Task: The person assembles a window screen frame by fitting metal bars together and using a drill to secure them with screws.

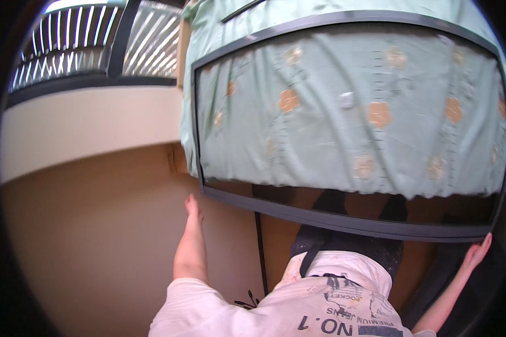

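A large rectangular window screen (pixel 343 223) with a dark grey frame and see-through mesh lies over the bed, its near edge jutting past the mattress toward me. Just below the frame's near left corner is my left hand (pixel 192 206), its fingers stretched out and a small gap between them and the frame. My right hand (pixel 478 251) is at the near right corner, fingers extended, fingertips at the frame's edge. Whether they press on it is hard to tell. Through the mesh shows a pale green bed sheet (pixel 320 135) with orange and cream flowers.
A dark thin bar (pixel 243 10) lies on the sheet beyond the screen. To the left are a pale wall ledge (pixel 95 126) and a window with a dark frame (pixel 90 81). My legs stand under the screen's near edge, close to the bed.
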{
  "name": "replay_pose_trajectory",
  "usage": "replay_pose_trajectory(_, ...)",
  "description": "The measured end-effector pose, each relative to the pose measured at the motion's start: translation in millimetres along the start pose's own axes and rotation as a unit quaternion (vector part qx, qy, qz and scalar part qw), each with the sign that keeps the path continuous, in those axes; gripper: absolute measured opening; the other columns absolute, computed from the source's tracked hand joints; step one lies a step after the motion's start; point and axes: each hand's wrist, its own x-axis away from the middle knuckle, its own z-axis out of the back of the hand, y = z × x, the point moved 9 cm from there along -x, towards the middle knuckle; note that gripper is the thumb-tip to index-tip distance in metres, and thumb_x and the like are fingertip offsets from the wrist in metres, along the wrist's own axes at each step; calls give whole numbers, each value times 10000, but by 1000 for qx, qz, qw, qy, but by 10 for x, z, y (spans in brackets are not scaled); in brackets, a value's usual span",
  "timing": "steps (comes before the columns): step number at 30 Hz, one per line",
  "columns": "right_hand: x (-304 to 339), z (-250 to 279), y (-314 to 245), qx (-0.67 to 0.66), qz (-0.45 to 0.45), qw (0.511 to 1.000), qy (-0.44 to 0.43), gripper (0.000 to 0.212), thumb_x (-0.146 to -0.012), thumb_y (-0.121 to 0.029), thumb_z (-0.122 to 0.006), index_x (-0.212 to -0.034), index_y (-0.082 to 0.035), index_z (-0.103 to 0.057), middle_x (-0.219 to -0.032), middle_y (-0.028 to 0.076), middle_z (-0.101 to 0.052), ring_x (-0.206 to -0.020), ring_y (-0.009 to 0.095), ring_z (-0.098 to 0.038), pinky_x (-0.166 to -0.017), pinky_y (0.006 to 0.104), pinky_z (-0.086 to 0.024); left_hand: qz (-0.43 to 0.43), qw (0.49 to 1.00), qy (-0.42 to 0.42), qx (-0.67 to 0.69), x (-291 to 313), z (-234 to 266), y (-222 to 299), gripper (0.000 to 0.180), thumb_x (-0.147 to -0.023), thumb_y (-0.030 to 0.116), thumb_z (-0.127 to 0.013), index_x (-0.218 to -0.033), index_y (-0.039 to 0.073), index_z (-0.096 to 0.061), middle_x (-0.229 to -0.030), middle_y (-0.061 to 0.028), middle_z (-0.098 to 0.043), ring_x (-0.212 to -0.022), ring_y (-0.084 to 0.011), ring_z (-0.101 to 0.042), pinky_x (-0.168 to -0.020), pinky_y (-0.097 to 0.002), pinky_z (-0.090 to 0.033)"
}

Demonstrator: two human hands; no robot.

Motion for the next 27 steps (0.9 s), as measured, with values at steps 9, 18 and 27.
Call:
replay_pose_trajectory(9,-581,52,-27,-22,-95,994,-48,427,-948,-269,-608,-1296,-36,-526,-1257,90,-572,-1116,221,-530,-985,347,-409,-22,899,-132,416,26,-643,-257,296,-938,213,-632,-1171,36,-582,-1071,-68,-642,-961,-177,-615,-855,-327,-513)
replay_pose_trajectory(18,-607,-53,-84,-1,-49,992,-117,353,-931,-259,-641,-1224,-78,-563,-1186,70,-604,-1029,195,-552,-868,316,-445,-6,895,-173,411,8,-532,-302,171,-918,179,-661,-1053,86,-611,-998,-33,-658,-903,-145,-619,-828,-294,-510)
replay_pose_trajectory(27,-392,-265,-128,-41,-13,991,-129,344,-957,-233,-602,-1257,-71,-553,-1173,76,-614,-998,188,-579,-846,316,-479,-17,877,-189,441,-20,-493,-431,188,-909,166,-666,-1072,84,-623,-1001,-28,-663,-923,-147,-617,-839,-294,-494)
